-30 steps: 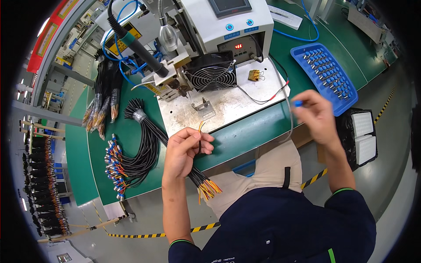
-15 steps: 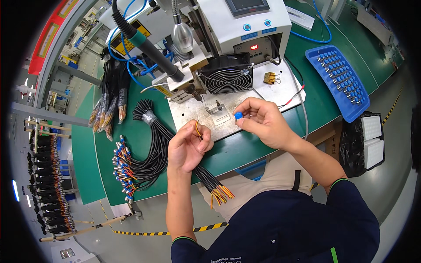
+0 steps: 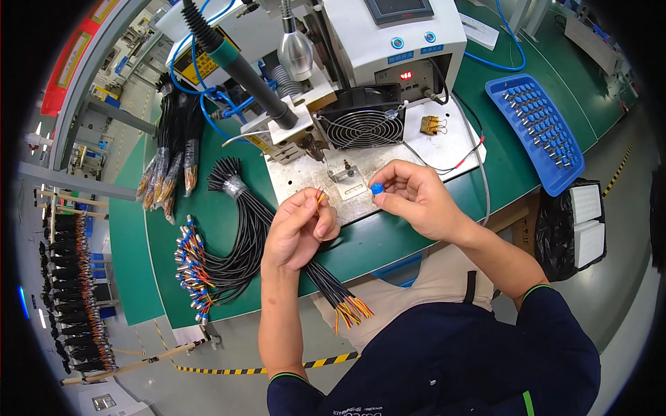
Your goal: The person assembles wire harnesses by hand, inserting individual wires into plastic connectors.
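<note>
Green bench mat (image 3: 416,236) fills mid-frame, where my left hand (image 3: 298,232) pinches the limp, light cable (image 3: 331,290) near its bared ends and my right hand (image 3: 415,197) nips a tiny, slippery blue cap (image 3: 377,188).

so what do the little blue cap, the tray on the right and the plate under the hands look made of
Blue cap: likely plastic, smooth and evenly coloured. Blue tray: probably moulded plastic, same uniform colour with rounded rim. Plate: seems bare metal, dull grey with a brushed, slightly reflective look.
</note>
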Tool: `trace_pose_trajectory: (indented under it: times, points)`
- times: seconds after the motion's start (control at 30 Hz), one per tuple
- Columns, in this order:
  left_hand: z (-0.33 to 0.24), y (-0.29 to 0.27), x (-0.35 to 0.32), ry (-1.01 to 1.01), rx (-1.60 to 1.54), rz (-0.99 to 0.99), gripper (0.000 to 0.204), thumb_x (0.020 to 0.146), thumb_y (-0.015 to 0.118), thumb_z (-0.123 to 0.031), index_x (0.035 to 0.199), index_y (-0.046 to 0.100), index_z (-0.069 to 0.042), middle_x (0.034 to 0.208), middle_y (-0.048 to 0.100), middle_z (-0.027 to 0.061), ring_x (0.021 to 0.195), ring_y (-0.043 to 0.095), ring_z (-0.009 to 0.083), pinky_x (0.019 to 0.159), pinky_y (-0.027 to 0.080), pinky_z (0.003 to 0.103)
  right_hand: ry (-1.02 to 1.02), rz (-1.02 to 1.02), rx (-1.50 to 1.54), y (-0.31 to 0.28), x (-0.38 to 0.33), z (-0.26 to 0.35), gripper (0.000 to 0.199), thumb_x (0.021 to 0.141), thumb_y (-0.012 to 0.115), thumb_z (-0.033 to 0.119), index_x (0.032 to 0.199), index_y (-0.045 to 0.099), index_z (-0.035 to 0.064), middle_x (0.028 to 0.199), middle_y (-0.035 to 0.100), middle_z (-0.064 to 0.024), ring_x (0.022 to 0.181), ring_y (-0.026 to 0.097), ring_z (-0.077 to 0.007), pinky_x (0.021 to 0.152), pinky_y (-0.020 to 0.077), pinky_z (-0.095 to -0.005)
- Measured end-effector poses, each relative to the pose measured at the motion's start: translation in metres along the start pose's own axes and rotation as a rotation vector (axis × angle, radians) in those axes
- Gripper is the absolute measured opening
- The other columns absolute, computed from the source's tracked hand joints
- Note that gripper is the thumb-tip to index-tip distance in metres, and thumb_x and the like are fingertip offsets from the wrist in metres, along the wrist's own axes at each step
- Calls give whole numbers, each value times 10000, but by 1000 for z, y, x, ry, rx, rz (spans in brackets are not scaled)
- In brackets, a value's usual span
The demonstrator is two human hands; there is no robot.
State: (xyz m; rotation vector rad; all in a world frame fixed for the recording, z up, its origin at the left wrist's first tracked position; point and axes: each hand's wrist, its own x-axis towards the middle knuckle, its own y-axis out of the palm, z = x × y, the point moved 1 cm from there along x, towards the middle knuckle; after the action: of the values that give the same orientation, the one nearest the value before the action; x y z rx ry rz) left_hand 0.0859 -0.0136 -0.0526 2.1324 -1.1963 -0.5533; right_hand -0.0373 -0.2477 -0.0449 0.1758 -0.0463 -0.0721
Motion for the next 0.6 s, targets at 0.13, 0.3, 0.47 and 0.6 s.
trace_pose_trajectory:
  times: [0.13,0.3,0.47,0.6]
  points:
    - [-4,4,-2,2,109,-57,203,1156,539,-250,1143,604,-58,732,653,143,614,518,186,604,414,328,0,5,13,0,2,-1,214,1021,720,18,1215,662,-51,1089,700,-33,994,655,-71,887,553,-253]
    - [-12,13,-2,-10,169,-118,164,1155,532,-227,1155,554,-65,783,711,222,614,642,255,620,528,348,2,10,5,1,7,-1,215,1026,723,22,1219,660,-49,1099,702,-41,1001,661,-76,893,556,-254]
    - [-13,3,-1,-12,133,-96,185,1148,565,-247,1103,524,-73,864,750,254,681,698,262,668,580,342,-32,29,-20,4,11,-1,208,1044,711,52,1227,658,-33,1114,720,-55,989,681,-89,857,569,-261]
    - [-15,-5,-1,17,102,-74,173,1135,591,-228,1104,523,-72,847,743,240,676,696,256,664,580,340,47,59,73,7,11,5,226,1059,697,86,1250,653,-26,1128,748,-87,936,707,-108,798,577,-268]
